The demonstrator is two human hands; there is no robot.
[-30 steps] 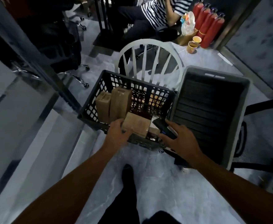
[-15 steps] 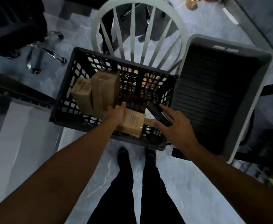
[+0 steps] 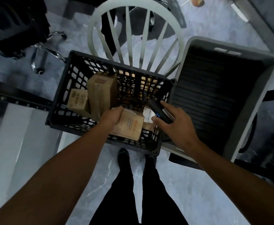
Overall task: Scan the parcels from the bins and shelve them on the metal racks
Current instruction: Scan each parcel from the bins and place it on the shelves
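**Parcel in hand over the black crate, scanner beside it**

The left hand [image 3: 112, 116] reached into the black lattice crate [image 3: 71, 127], and its grip was closed round the far left edge of a brown parcel [image 3: 129, 127], fingers curled over the top. That parcel sat tilted above the crate's near wall, its printed label facing up. The right hand [image 3: 176, 127] hovered over the crate's right side. Its grip held a dark scanner [image 3: 159, 111] between the thumb on the near side and the fingers on the far side. The scanner had a blue mark on its body, and its far end slanted up and to the left, just beside the held parcel.

Three more parcels were in the crate. A tall parcel [image 3: 102, 93] stood upright against the left half, and a smaller parcel [image 3: 78, 99] leaned against its left side. A white-labelled parcel [image 3: 147, 113] lay low, partly hidden beneath the scanner.

A grey bin [image 3: 253, 111] with a dark ribbed floor stood touching the crate on the right. A white spindle-back chair [image 3: 129, 30] rose behind the crate. The chromed base of an office chair [image 3: 52, 51] showed at the upper left. The person's black trousers [image 3: 133, 192] and dark shoes [image 3: 123, 155] stood on the pale marbled floor [image 3: 189, 192], close to the crate's near edge.
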